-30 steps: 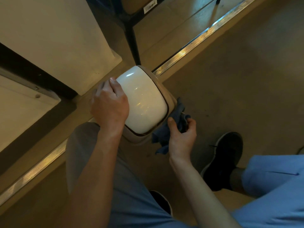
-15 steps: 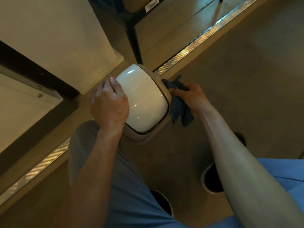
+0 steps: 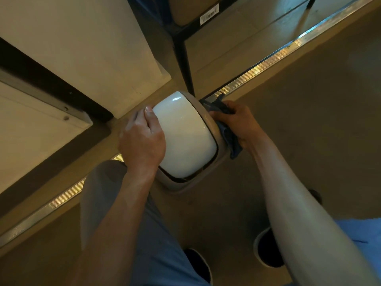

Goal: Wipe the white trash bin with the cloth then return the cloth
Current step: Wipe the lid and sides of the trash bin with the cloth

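Observation:
The white trash bin (image 3: 185,137) stands on the floor between my arms, its domed glossy lid seen from above. My left hand (image 3: 142,141) grips the bin's left edge, fingers curled over the rim. On the bin's right side my right hand (image 3: 237,120) holds the dark blue cloth (image 3: 228,133) bunched against the bin's wall. Part of the cloth hangs below the hand and part sticks out above it.
A pale cabinet (image 3: 92,48) stands to the upper left. A black metal rack leg (image 3: 183,58) rises just behind the bin. A ridged metal floor strip (image 3: 288,50) runs diagonally past it. My knee (image 3: 107,193) and shoes (image 3: 266,250) are below.
My right hand with the cloth rose from the bin's lower right, up along its right side toward the back corner. The left hand stayed put on the bin.

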Motion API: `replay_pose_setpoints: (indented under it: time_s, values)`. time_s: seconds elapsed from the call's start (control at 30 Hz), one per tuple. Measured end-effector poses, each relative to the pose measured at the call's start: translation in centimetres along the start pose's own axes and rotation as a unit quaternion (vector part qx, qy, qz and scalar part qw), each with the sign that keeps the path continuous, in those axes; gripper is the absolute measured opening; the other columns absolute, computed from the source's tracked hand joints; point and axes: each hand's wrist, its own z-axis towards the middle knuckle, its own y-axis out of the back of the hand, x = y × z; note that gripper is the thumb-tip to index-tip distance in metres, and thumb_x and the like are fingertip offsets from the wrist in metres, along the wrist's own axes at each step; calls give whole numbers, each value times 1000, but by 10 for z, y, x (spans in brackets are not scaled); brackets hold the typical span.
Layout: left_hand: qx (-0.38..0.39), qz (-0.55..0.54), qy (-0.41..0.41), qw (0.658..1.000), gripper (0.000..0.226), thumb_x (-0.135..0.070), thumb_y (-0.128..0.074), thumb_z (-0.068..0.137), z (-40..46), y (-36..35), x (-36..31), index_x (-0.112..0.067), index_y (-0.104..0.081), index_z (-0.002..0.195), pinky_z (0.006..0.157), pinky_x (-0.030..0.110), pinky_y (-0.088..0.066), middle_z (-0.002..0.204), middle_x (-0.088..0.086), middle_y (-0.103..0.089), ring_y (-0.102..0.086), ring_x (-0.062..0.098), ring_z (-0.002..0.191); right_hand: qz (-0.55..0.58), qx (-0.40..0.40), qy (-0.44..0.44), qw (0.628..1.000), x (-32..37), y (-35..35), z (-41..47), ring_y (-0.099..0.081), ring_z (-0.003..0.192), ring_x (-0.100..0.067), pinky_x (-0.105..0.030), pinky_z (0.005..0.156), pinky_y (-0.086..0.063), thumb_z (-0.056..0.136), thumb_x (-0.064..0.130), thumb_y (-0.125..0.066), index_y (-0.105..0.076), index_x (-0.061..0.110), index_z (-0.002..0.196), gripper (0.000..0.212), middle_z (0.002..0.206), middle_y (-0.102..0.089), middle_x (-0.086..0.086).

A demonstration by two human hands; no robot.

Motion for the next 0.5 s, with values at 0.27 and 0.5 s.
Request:
replay_pose_setpoints:
  time_s: [0.27, 0.5]
  values:
    - [-12, 10, 13, 1000, 43, -38, -30, 111, 1, -2, -4, -23, -64, 133, 91, 42, -52, 121, -2, -66, -57, 13, 106, -70, 75, 14, 995, 41, -26, 58, -71, 95, -15, -32, 86, -56, 89, 31, -77, -70, 29, 101, 14, 100, -74, 1]
    - [-30, 8, 21, 999, 42, -37, -31, 112, 0, -4, -6, -23, -65, 131, 90, 42, -53, 117, -3, -66, -57, 10, 102, -52, 73, -25, 996, 29, -9, 33, -70, 103, -19, -42, 97, -55, 91, 28, -74, -69, 24, 114, 24, 110, -73, -2]
